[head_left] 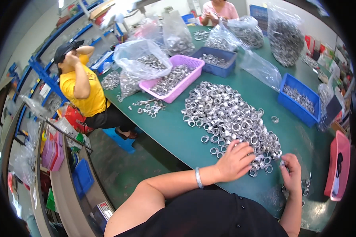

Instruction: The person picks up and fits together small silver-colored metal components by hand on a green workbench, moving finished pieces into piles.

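A large heap of silver metal rings (229, 114) lies on the green table in front of me. My left hand (236, 162) rests over the heap's near edge, its fingers stretched and a little apart, touching the rings there. A pale bracelet (199, 177) circles that wrist. Just right of the heap, my right hand (292, 170) pinches one small metal ring (283, 162) between thumb and fingertips. Several loose rings (305, 187) lie beside my right wrist, partly hidden by it.
Beyond the heap stand a pink basket (171, 96), a dark blue bin (221, 71) and a blue bin (300, 114), all holding rings. Bulging clear bags (286, 39) line the far side. A red-pink tray (340, 166) sits right. One person (81, 85) sits left, another (221, 12) opposite.
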Motion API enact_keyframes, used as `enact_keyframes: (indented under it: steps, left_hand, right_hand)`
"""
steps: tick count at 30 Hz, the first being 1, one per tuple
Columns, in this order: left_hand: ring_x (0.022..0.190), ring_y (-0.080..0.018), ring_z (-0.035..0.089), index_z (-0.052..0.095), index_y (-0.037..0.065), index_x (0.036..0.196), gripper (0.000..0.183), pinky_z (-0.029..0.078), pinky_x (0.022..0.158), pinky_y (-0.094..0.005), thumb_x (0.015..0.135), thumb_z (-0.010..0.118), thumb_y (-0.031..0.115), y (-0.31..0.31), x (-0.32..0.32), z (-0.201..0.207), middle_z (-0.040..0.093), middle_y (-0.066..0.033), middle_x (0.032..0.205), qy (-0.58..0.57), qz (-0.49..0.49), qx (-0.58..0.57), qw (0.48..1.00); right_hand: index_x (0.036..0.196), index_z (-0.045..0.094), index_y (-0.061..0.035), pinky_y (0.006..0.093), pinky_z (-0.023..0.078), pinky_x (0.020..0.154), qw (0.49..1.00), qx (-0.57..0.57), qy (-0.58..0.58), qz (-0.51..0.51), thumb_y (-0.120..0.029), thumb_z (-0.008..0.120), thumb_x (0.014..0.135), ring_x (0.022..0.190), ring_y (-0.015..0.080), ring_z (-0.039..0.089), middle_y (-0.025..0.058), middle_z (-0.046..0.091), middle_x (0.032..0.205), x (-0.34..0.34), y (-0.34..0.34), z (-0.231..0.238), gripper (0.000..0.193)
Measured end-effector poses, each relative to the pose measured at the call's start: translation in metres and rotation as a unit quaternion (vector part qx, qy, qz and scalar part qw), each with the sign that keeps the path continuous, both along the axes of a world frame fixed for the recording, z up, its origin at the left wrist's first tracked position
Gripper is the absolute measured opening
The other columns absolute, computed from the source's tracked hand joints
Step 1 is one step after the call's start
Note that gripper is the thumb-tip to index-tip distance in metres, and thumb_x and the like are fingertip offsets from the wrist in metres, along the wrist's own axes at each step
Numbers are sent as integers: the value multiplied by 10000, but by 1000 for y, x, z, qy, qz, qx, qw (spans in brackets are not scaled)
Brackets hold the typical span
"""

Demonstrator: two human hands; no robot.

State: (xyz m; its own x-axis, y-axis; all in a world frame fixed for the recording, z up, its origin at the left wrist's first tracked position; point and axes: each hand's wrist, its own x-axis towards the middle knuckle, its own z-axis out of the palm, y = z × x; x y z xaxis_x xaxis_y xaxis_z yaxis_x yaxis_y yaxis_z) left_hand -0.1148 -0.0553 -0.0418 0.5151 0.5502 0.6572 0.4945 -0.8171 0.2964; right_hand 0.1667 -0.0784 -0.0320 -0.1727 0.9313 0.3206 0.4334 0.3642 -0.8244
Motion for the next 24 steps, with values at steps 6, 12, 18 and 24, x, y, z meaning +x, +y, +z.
enact_keyframes:
  steps: [6,12,18,24]
  left_hand:
    - [1214,-350,420,547,67,1159,440,311,993,-512,772,681,228,-28,-11,-23,479,-147,1267,6,-14,-15,1000]
    - [1256,-371,382,536,70,1170,460,306,1004,-513,766,691,226,-29,-9,-25,439,-155,1318,10,-15,-17,1000]
    - [1257,-373,378,532,61,1171,459,318,988,-507,767,687,214,-30,-9,-25,438,-160,1311,20,-11,-28,999]
    - [1247,-375,383,530,54,1171,460,331,976,-507,765,684,206,-29,-10,-23,447,-164,1291,18,-15,-25,999]
  right_hand:
    - [1017,583,-2,235,432,702,1000,-9,3,-10,97,552,737,806,142,523,92,541,1031,-3,2,-4,298]
    - [1004,578,1,211,405,673,999,-14,33,-21,101,562,740,770,102,486,73,531,1016,-1,2,-3,283]
    - [1000,574,6,217,403,664,999,-15,28,-10,102,560,739,758,106,475,73,532,1014,-1,0,-2,278]
    - [1003,572,10,223,405,668,1000,-13,25,-7,105,556,732,755,114,473,78,535,1015,-3,2,-3,287]
